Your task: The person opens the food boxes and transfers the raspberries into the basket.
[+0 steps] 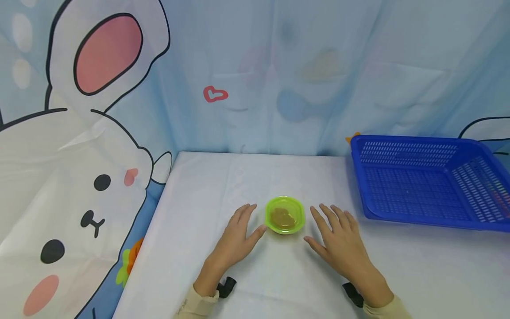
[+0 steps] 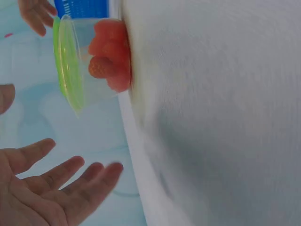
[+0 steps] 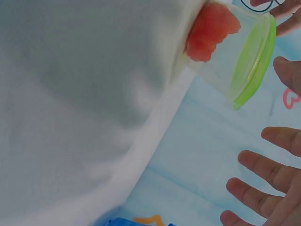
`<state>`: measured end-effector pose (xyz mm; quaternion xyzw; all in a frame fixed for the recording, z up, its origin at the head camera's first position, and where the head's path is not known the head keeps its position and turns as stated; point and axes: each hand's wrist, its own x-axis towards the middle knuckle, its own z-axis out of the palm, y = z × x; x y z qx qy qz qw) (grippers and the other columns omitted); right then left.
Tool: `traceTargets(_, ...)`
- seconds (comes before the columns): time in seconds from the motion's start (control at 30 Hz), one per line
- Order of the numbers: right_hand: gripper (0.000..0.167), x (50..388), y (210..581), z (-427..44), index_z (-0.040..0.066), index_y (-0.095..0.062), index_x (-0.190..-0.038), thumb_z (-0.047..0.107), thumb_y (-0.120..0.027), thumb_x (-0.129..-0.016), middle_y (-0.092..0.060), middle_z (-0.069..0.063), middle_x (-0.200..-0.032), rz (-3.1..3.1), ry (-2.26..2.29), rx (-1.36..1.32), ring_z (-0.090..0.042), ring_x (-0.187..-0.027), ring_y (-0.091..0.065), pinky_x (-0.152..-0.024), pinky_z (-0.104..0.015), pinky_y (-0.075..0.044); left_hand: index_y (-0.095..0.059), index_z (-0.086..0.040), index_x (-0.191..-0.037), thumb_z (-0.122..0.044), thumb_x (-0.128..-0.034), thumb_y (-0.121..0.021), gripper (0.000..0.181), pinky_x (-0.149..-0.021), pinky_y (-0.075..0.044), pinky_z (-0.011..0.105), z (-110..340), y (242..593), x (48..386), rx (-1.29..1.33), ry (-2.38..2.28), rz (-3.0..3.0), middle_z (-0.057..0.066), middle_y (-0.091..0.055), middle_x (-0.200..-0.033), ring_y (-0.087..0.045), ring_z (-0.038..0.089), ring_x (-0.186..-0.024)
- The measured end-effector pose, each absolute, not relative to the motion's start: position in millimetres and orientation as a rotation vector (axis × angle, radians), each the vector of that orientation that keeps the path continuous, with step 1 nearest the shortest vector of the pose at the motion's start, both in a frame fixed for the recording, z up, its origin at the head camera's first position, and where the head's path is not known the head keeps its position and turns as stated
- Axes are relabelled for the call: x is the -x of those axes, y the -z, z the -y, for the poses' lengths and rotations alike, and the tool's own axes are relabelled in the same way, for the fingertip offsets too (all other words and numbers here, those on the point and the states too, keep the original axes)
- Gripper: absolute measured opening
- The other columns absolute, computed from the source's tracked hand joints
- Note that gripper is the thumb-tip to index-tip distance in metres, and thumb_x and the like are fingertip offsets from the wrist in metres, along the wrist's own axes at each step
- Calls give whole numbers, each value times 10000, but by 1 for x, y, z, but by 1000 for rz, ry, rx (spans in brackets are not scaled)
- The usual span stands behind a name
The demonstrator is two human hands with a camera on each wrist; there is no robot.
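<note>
Tub point(image 2: 88, 42), clear, qty 1: stood upright on white-covered bench point(image 1: 223, 177), btwn the hands; topped w/ green lid point(image 1: 287, 207); red pieces point(image 2: 113, 47) seen thru wall, at bottom. L. hand point(image 1: 235, 241): fingers spread, held just beside tub, apart. R. hand point(image 1: 343, 246): likewise spread, held near tub's opp. side, apart. Basket point(image 1: 418, 190), blue, qty 1: set at R. of bench, well apart from tub. Backdrop point(image 1: 247, 40), lt. blue, w/ cartoon rabbit point(image 1: 115, 217) at L.: hung behind.
</note>
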<state>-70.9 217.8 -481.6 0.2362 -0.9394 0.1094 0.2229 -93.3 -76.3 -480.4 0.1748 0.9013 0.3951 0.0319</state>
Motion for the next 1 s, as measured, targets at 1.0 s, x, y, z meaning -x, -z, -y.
traceTargets(1.0, 474, 94, 494, -177, 53, -636, -1242, 289, -729, -842, -608, -210, -1181, 2403, -361, -953, -438, -1046, -562, -816, -600, -513, -571, 8, -1344, -41, -970, -642, 383, -811, -609, 356, 50, 498, 122, -14, -2126, -1888, 192, -563, -1194, -671, 281, -1023)
